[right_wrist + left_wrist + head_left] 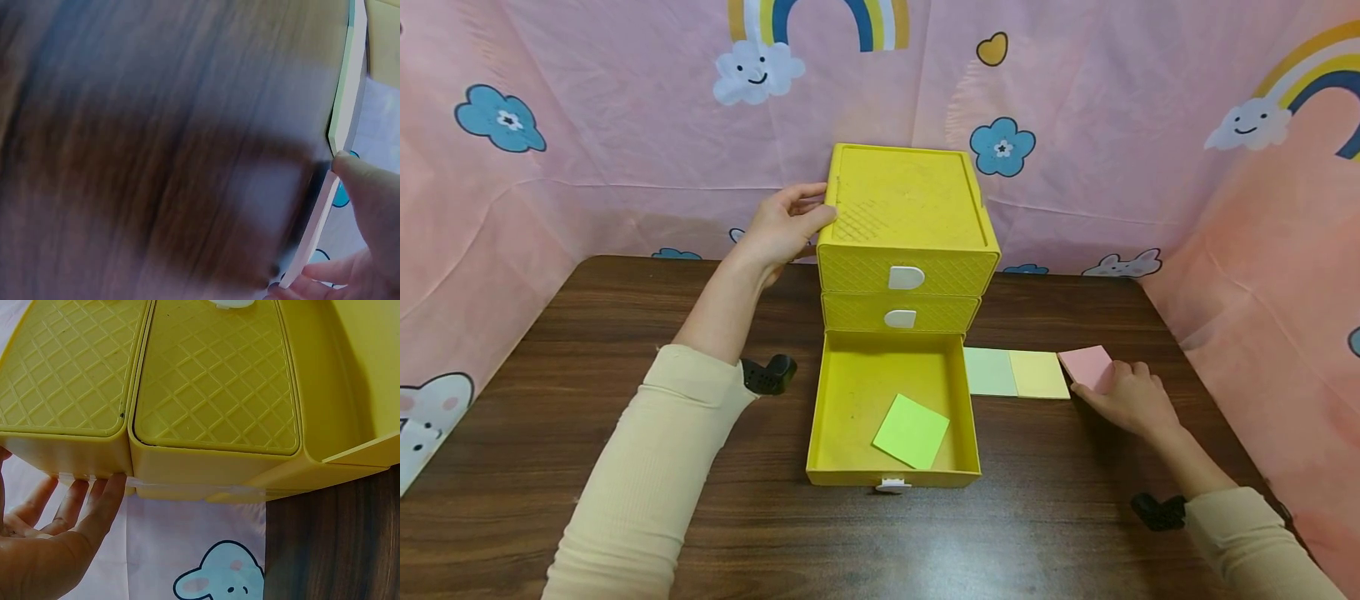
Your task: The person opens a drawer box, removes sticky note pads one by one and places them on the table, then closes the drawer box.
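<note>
A yellow drawer unit (910, 200) stands at the table's back. My left hand (786, 225) rests against its left side, thumb at the top edge; in the left wrist view the fingers (94, 506) lie extended along the side wall. The lowest drawer (857, 367) is pulled out and holds a bright green sticky note pad (912, 431). On the right, my right hand (1131, 400) pinches a pink sticky note pad (1086, 367) between thumb and fingers, slightly tilted. It is beside a pale yellow pad (1037, 374), which adjoins a mint pad (990, 372).
The two upper drawers are closed, with white handles (907, 277). A patterned pink cloth (647, 100) hangs behind and beside the dark wooden table (760, 533). The mint pad sits close to the open drawer's right wall.
</note>
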{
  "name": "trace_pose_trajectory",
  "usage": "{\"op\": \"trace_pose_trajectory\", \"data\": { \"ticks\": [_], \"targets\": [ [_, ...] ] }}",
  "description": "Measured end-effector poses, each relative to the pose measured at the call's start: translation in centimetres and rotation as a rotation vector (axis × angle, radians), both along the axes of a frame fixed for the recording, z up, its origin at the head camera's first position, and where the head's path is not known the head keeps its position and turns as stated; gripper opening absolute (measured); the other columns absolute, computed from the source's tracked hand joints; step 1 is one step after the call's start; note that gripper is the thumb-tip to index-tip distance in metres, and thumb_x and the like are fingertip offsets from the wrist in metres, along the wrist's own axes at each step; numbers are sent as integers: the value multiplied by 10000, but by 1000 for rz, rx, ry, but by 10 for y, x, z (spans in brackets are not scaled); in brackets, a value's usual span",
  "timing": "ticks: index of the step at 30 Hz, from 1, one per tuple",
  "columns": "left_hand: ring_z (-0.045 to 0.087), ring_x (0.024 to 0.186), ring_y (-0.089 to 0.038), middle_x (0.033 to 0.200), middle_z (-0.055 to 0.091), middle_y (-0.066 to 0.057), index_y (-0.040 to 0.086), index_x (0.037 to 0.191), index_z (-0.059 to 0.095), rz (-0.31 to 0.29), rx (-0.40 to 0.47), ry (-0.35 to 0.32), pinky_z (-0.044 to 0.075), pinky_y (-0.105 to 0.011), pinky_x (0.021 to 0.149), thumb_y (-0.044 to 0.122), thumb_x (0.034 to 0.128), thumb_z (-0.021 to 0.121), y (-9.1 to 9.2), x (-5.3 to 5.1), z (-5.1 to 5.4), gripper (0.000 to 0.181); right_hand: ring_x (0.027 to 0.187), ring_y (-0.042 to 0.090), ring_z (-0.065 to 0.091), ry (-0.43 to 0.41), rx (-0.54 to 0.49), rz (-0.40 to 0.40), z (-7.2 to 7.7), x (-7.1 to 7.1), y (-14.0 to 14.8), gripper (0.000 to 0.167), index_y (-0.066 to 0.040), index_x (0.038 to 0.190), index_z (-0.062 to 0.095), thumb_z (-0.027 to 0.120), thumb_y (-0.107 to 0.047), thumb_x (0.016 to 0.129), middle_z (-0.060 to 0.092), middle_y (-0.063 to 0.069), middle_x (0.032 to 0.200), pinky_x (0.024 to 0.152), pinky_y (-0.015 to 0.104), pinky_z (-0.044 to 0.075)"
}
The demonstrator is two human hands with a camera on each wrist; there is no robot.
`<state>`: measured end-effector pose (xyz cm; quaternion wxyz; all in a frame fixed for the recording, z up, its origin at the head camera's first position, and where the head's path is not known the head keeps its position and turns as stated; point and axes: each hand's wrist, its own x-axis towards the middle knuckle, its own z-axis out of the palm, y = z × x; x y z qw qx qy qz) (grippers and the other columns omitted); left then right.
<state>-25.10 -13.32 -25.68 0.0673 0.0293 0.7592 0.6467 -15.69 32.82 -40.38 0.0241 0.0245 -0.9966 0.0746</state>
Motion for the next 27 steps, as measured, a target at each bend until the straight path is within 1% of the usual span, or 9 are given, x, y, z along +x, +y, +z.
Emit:
{"op": "trace_pose_trajectory", "data": {
  "ticks": [3, 9, 16, 23, 27],
  "targets": [
    [480, 1157, -211, 1392, 384, -50, 214, 1406, 379, 0, -2, -1, 478, -379, 920, 245, 920, 549, 0, 0, 0, 516, 954, 544, 421, -4, 0, -16, -1, -1, -1, 748, 234, 1081, 439, 614, -443, 814, 465, 420, 986, 833, 633, 343],
    [483, 1162, -208, 1395, 385, -45, 217, 1405, 380, 5, 2, -5, 477, -378, 925, 240, 919, 552, 0, 0, 0, 517, 998, 584, 388, -33, -6, -41, 0, -1, -4, 759, 197, 1147, 426, 590, -473, 829, 426, 444, 1056, 846, 646, 325],
    [489, 1152, -204, 1394, 389, -43, 220, 1402, 385, 8, -3, -9, 480, -373, 919, 248, 916, 557, 1, -1, 1, 516, 1006, 602, 398, -85, 13, -88, 1, 1, -5, 809, 139, 1197, 436, 538, -573, 828, 405, 416, 1126, 751, 660, 383],
    [495, 1139, -206, 1391, 392, -44, 216, 1400, 387, 6, 5, -7, 484, -379, 913, 243, 917, 553, 1, 0, 1, 511, 999, 584, 407, -121, 32, -73, 5, 3, -5, 835, 121, 1242, 422, 519, -599, 830, 400, 400, 1132, 738, 667, 393],
    [508, 1111, -200, 1384, 398, -46, 213, 1397, 393, 10, 6, -6, 493, -367, 896, 237, 918, 550, 1, 0, 1, 504, 1010, 590, 392, -132, 23, -71, 5, 3, -4, 806, 132, 1249, 413, 491, -570, 862, 387, 406, 1147, 746, 674, 388]
  ]
}}
